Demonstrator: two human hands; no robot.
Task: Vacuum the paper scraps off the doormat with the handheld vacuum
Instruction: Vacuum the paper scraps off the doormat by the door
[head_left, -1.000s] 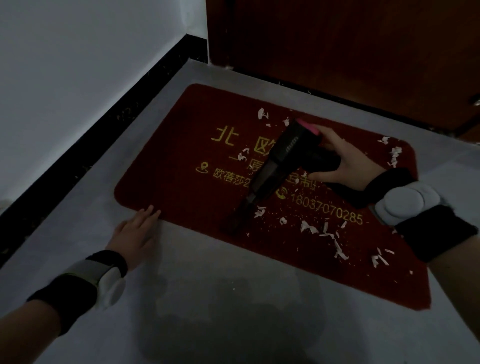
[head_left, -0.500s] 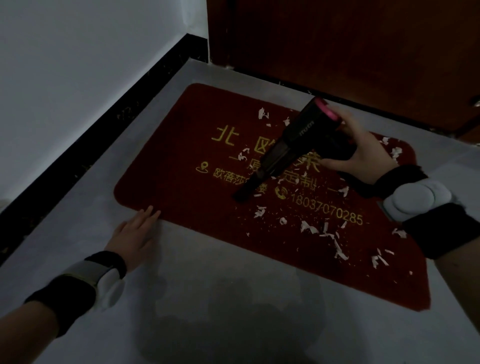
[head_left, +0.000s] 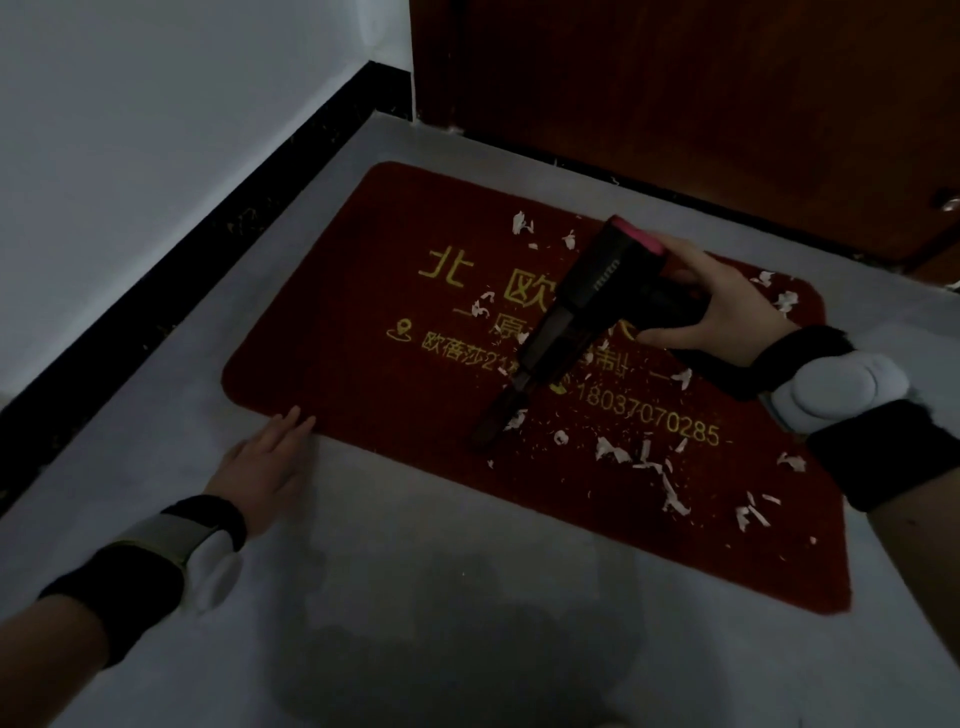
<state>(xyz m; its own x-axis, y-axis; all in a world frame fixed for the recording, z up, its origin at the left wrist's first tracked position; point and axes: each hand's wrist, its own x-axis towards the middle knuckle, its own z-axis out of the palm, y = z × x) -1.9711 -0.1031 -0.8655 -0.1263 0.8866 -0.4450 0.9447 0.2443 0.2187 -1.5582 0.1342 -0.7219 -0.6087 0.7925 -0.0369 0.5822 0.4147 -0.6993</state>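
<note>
1. Nearest to the camera, the floor (head_left: 415, 597) is a pale grey, smooth sheet, matte, with a soft shadow on it.
2. The left hand (head_left: 265, 467) lies flat on the floor with straight fingers, and its fingertips touch the near-left edge of the doormat (head_left: 363, 322). This grip is released and grasps nothing; I judge that it steadies the mat.
3. The doormat is a dark red rectangle with rounded corners and a short, rough pile, printed with yellow characters and a number. It looks thin and flexible, so I think it can creep or wrinkle if the nozzle drags hard.
4. The paper scraps (head_left: 660, 467) are small white torn pieces, curled and irregular. Most lie on the near-right part of the doormat, and some at its far edge and far-right corner. They are surely very light; the pile may hold the smallest ones.
5. The handheld vacuum (head_left: 587, 312) is over the middle of the doormat. It is a rigid black plastic body with a pink end cap, tapering to a narrow flat nozzle that points down among the scraps.
6. The right hand (head_left: 722, 312) is clenched around the vacuum's handle at its thick rear part. The tool seems light enough for one hand.
7. Beyond the doormat stands a dark brown wooden door (head_left: 675, 104).
</note>
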